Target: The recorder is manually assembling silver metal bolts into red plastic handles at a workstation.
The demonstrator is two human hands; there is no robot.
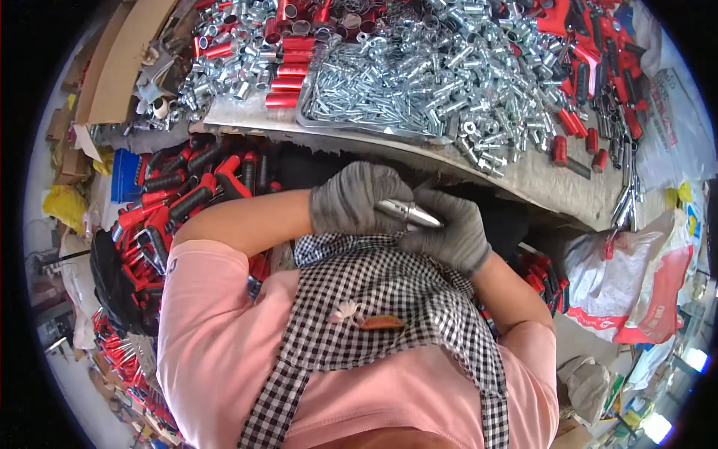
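Observation:
Both my hands wear grey knitted gloves and meet in front of my chest, below the bench's front edge. Between them is a shiny silver metal cylinder (410, 213) with a tapered end and a ring-like step along it, lying tilted down to the right. My left hand (357, 200) is closed round its left part, which the fingers partly hide. My right hand (455, 233) is closed about the tapered end, its thumb below and fingers above. A black-and-white checked apron (359, 299) lies just beneath the hands.
On the workbench (516, 182) stands a clear tray (305, 112) of small metal pins, beside heaped silver fittings (479, 90) and red tubes (284, 82). Red-and-black hand tools (194, 194) pile up at left, with more at the far right (598, 52). A white-and-red sack (628, 277) hangs at right.

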